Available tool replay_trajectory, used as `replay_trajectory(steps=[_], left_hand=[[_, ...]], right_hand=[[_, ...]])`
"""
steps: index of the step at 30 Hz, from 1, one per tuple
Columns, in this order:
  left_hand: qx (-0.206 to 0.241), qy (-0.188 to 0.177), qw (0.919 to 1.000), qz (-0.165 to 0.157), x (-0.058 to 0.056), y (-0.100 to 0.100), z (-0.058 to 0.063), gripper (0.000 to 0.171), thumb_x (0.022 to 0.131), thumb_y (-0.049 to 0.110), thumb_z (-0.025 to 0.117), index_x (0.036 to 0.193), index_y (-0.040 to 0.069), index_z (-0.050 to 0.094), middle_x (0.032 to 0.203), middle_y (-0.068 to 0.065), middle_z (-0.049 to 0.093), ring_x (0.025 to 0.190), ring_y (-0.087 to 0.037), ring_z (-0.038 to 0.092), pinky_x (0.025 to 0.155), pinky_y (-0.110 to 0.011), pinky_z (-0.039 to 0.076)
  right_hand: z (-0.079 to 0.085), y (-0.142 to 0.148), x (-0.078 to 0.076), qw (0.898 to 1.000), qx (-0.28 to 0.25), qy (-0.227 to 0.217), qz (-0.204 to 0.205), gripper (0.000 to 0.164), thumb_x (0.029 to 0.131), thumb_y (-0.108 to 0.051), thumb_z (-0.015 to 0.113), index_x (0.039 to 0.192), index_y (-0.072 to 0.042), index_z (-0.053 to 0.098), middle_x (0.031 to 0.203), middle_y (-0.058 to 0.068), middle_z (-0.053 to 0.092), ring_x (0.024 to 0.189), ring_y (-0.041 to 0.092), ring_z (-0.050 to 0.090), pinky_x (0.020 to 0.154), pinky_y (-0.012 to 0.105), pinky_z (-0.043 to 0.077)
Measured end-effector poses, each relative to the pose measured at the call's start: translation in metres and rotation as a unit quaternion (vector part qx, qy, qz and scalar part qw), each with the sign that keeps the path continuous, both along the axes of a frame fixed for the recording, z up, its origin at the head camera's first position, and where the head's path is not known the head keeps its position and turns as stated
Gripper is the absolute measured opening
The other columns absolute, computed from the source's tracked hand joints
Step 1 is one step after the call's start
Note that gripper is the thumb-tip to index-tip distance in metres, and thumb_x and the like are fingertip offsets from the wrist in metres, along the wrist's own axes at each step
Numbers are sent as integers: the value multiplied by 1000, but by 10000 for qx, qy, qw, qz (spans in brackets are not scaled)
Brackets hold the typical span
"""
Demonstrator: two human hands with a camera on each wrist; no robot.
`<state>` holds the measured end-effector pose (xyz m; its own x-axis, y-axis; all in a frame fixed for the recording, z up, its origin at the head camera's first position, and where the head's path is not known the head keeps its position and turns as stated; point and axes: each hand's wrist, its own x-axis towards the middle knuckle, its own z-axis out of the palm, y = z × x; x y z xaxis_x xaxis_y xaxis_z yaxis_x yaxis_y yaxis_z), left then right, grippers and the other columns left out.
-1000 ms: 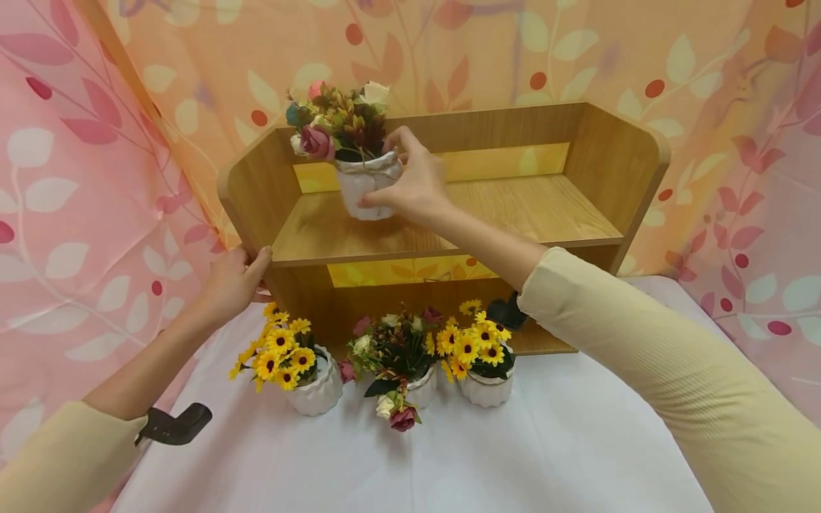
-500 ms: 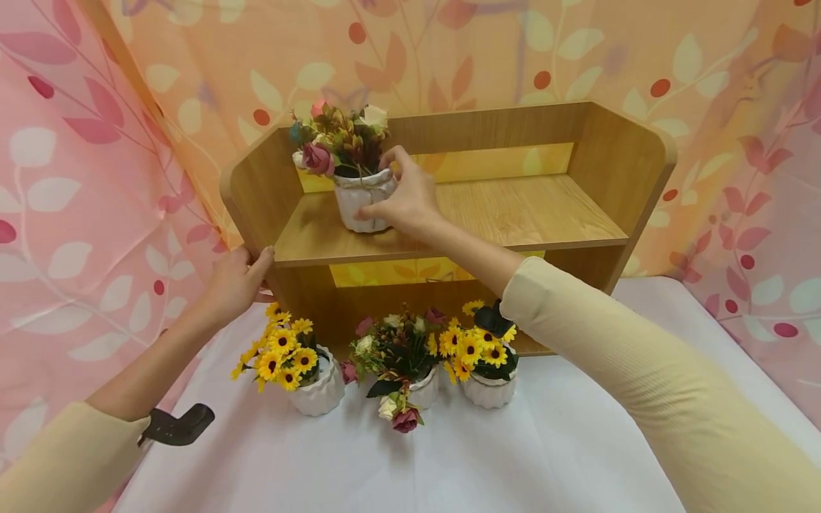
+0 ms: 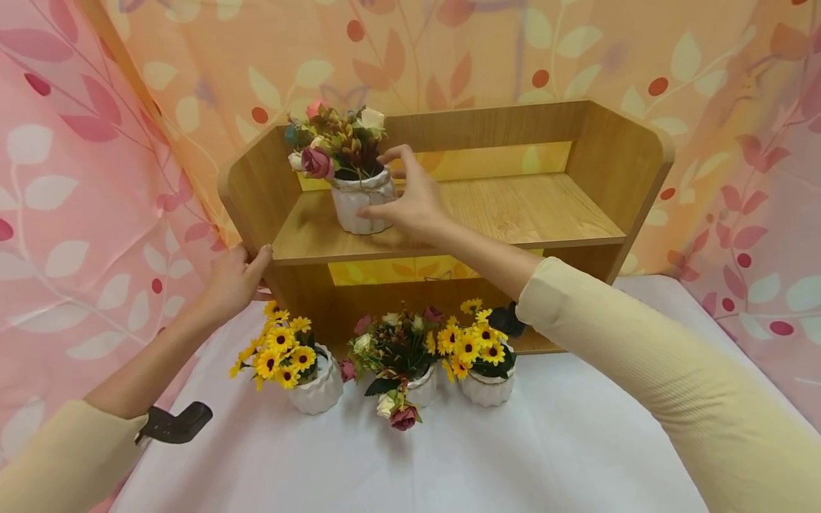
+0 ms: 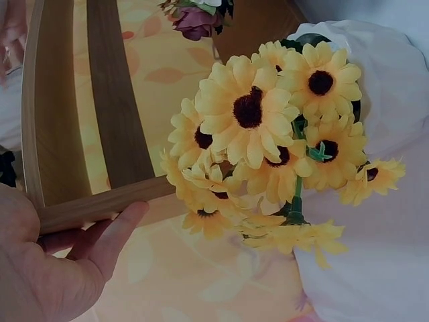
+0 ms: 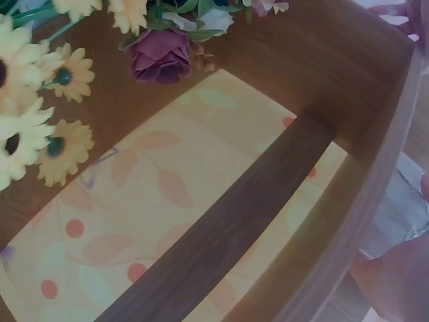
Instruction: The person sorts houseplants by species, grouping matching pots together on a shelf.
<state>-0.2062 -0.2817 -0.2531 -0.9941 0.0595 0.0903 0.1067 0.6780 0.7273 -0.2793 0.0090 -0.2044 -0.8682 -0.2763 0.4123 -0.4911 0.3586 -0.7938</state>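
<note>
A wooden two-tier shelf [image 3: 539, 206] stands on the table. On the left part of its upper board sits a white ribbed pot [image 3: 353, 210] with twine round its neck and a bunch of mixed artificial roses [image 3: 346, 142]. My right hand [image 3: 417, 199] holds this pot from the right, index finger at the rim and thumb across the front. In the right wrist view, part of the twined pot [image 5: 405, 208] shows at the right edge beside my hand [image 5: 395, 282]. My left hand [image 3: 234, 281] grips the shelf's left side; in the left wrist view its thumb and fingers [image 4: 117, 235] straddle the wooden edge.
On the white tablecloth [image 3: 513, 456] before the shelf stand a left pot of yellow sunflowers [image 3: 282, 353], a middle pot of roses [image 3: 398, 356] and a right pot of sunflowers [image 3: 477, 349]. Floral curtains [image 3: 487, 57] hang behind and at both sides.
My right hand has lowered the pot of roses onto the upper board, and the pot has shifted slightly left. The left hand has stayed on the shelf's side.
</note>
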Motion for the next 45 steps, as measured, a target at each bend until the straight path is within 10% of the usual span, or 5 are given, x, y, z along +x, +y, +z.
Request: replay_trajectory(steps=[14, 45], left_hand=[[75, -56, 9999, -37, 0, -2, 3, 71, 115, 40, 29, 162, -12, 17, 153, -41, 43, 125, -59, 60, 83, -49, 63], [38, -100, 9999, -12, 2, 0, 3, 72, 115, 43, 30, 162, -11, 20, 153, -38, 45, 124, -56, 63, 83, -47, 64]], right_hand=[[-2, 24, 46, 9971, -518, -178, 531, 85, 86, -11, 89, 156, -11, 41, 164, 13, 40, 149, 38, 45, 118, 50, 48], [-94, 58, 142, 9947, -779, -45, 671, 56, 90, -7, 83, 141, -10, 60, 136, 11, 68, 127, 27, 66, 105, 44, 58]])
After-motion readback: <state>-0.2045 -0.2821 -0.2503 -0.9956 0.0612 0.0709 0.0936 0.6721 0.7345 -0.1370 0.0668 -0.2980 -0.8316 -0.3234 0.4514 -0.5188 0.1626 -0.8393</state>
